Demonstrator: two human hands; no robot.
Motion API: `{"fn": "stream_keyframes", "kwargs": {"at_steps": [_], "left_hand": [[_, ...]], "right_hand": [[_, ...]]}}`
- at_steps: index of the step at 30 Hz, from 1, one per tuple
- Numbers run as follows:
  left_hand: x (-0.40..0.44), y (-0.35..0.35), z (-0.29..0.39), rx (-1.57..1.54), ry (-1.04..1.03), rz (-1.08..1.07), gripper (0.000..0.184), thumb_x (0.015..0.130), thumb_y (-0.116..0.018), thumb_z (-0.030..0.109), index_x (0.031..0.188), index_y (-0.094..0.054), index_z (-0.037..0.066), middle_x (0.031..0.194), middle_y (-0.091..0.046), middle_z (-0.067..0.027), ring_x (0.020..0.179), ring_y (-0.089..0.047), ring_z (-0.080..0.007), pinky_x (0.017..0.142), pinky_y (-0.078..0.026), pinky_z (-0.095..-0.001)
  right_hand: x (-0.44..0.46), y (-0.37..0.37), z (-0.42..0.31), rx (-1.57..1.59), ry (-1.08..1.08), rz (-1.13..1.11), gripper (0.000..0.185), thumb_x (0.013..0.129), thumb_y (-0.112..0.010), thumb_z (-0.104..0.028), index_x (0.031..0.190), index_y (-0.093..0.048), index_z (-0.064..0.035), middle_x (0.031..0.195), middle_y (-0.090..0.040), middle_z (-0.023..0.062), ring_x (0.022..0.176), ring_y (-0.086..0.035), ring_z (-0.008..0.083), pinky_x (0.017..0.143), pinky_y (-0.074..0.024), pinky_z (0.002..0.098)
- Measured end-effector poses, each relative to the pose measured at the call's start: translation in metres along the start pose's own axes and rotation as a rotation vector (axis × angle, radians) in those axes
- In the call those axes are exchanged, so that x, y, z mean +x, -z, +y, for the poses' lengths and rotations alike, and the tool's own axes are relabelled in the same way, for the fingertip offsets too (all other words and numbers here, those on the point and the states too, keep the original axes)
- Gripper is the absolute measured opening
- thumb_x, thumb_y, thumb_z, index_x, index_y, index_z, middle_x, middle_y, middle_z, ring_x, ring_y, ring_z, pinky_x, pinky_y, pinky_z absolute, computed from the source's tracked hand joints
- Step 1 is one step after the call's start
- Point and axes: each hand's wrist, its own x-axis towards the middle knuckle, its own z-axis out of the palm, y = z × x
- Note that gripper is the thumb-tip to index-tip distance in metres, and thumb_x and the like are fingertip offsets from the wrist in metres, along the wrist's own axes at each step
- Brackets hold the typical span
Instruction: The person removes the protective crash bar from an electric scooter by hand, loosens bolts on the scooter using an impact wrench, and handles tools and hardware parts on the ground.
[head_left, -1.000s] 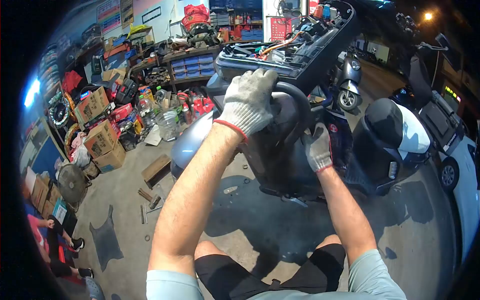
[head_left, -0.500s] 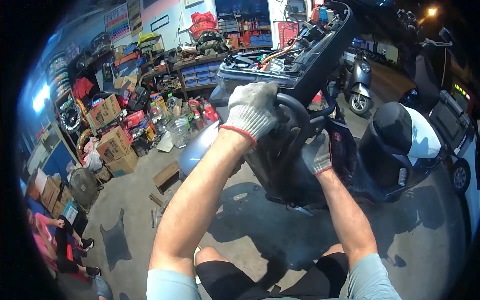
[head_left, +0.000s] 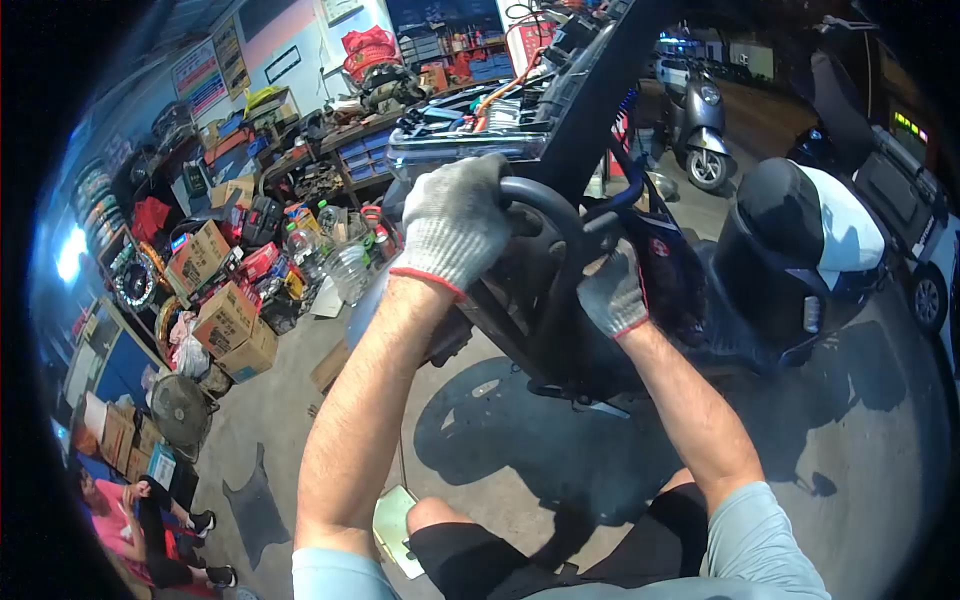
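My left hand (head_left: pixel 452 222), in a white knit glove with a red cuff, is closed around the end of a dark curved bar (head_left: pixel 548 197) at the front of a dark scooter (head_left: pixel 690 300). Lower and to the right, my right hand (head_left: pixel 612 292), gloved alike, is closed against dark parts under the bar. What its fingers hold is hidden. Just beyond my left hand stands a tray (head_left: pixel 465 150) full of tools, with a black raised panel (head_left: pixel 600 95) beside it.
Cardboard boxes (head_left: pixel 235 325), bottles and shop clutter line the left side. A fan (head_left: pixel 182 410) stands near a seated person (head_left: pixel 125 520). A dark mat (head_left: pixel 258 510) lies on the floor. Another scooter (head_left: pixel 700 130) is parked behind, and a white vehicle (head_left: pixel 932 250) stands far right.
My view has shifted, and both hands appear farther left. The left hand stays around the bar, and the right remains closed below it. A pale green object now shows beside my left knee.
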Motion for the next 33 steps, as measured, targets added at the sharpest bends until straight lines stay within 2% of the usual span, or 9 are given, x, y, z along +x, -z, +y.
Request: {"fn": "stream_keyframes", "kwargs": {"at_steps": [10, 11, 15, 20, 22, 24, 27, 28, 33], "left_hand": [[-0.002, -0.007, -0.006, -0.058, -0.093, 0.103, 0.041, 0.061, -0.077, 0.034, 0.086, -0.062, 0.005, 0.081, -0.064, -0.0161, 0.078, -0.062, -0.0336, 0.067, -0.048, -0.04], [-0.002, -0.006, -0.005, -0.095, -0.084, 0.086, 0.042, 0.061, -0.077, 0.035, 0.087, -0.063, 0.006, 0.082, -0.064, -0.016, 0.078, -0.062, -0.034, 0.067, -0.048, -0.0401], [-0.003, -0.003, 0.0, -0.074, -0.053, 0.073, 0.042, 0.062, -0.077, 0.037, 0.088, -0.063, 0.007, 0.082, -0.064, -0.0157, 0.079, -0.062, -0.0338, 0.067, -0.048, -0.0402], [-0.004, -0.005, -0.001, -0.073, -0.056, 0.063, 0.041, 0.062, -0.078, 0.035, 0.088, -0.062, 0.007, 0.081, -0.064, -0.0155, 0.077, -0.062, -0.0332, 0.067, -0.048, -0.0388], [-0.004, -0.008, -0.004, -0.089, -0.073, 0.086, 0.041, 0.062, -0.078, 0.034, 0.088, -0.062, 0.007, 0.081, -0.064, -0.0154, 0.077, -0.062, -0.033, 0.067, -0.048, -0.0382], [-0.005, -0.009, -0.006, -0.11, -0.102, 0.124, 0.041, 0.062, -0.078, 0.032, 0.089, -0.062, 0.006, 0.081, -0.064, -0.0155, 0.076, -0.062, -0.0324, 0.067, -0.048, -0.0372], [-0.007, -0.02, -0.016, -0.251, -0.164, 0.274, 0.035, 0.066, -0.074, 0.022, 0.092, -0.063, 0.002, 0.086, -0.066, -0.0152, 0.081, -0.064, -0.0249, 0.075, -0.05, -0.0327], [-0.007, -0.009, -0.009, -0.144, -0.066, 0.117, 0.034, 0.067, -0.074, 0.02, 0.093, -0.063, 0.0, 0.092, -0.066, -0.0153, 0.085, -0.063, -0.0229, 0.078, -0.049, -0.0325], [-0.01, -0.012, -0.015, -0.12, -0.04, 0.282, 0.023, 0.061, -0.069, 0.027, 0.078, -0.065, 0.012, 0.078, -0.064, -0.0164, 0.079, -0.063, -0.0332, 0.067, -0.051, -0.0394]], "right_hand": [[-0.019, 0.003, -0.017, -0.138, -0.064, 0.048, 0.018, 0.075, -0.059, -0.014, 0.085, -0.06, 0.0009, 0.082, -0.062, 0.0198, 0.079, -0.059, 0.0364, 0.068, -0.0469, 0.0398], [-0.029, -0.003, -0.002, -0.2, -0.389, -0.146, 0.023, 0.073, -0.059, -0.015, 0.089, -0.059, 0.0022, 0.085, -0.061, 0.0218, 0.081, -0.059, 0.038, 0.07, -0.047, 0.0407], [-0.068, -0.011, 0.018, -0.064, -0.313, -0.134, 0.038, 0.072, -0.057, -0.016, 0.105, -0.056, 0.0025, 0.099, -0.06, 0.026, 0.097, -0.056, 0.0394, 0.08, -0.0466, 0.041], [-0.102, -0.002, 0.013, 0.01, -0.671, -0.354, 0.042, 0.079, -0.06, -0.029, 0.109, -0.056, 0.0, 0.107, -0.059, 0.0233, 0.103, -0.055, 0.0377, 0.082, -0.0447, 0.0403], [-0.121, -0.005, 0.023, -0.071, -0.772, -0.422, 0.041, 0.081, -0.059, -0.035, 0.104, -0.06, -0.0024, 0.094, -0.063, 0.0217, 0.095, -0.059, 0.0386, 0.079, -0.0455, 0.0404], [-0.14, -0.005, 0.035, -0.231, -0.777, -0.526, 0.038, 0.083, -0.054, -0.037, 0.098, -0.062, -0.0024, 0.086, -0.064, 0.0214, 0.09, -0.06, 0.0385, 0.077, -0.0459, 0.0425], [-0.172, -0.001, 0.087, -0.355, -0.595, -0.574, 0.04, 0.082, -0.051, -0.035, 0.1, -0.062, -0.0019, 0.104, -0.059, 0.025, 0.1, -0.054, 0.0415, 0.085, -0.0434, 0.0435], [-0.175, 0.002, 0.097, -0.365, -0.534, -0.544, 0.039, 0.082, -0.051, -0.035, 0.099, -0.063, -0.0021, 0.102, -0.06, 0.0248, 0.099, -0.054, 0.0416, 0.083, -0.0439, 0.0444], [-0.216, 0.03, 0.142, -0.46, -0.602, -0.356, 0.038, 0.088, -0.05, -0.031, 0.107, -0.059, 0.0005, 0.111, -0.058, 0.0231, 0.107, -0.052, 0.0377, 0.09, -0.0397, 0.0415]]}}
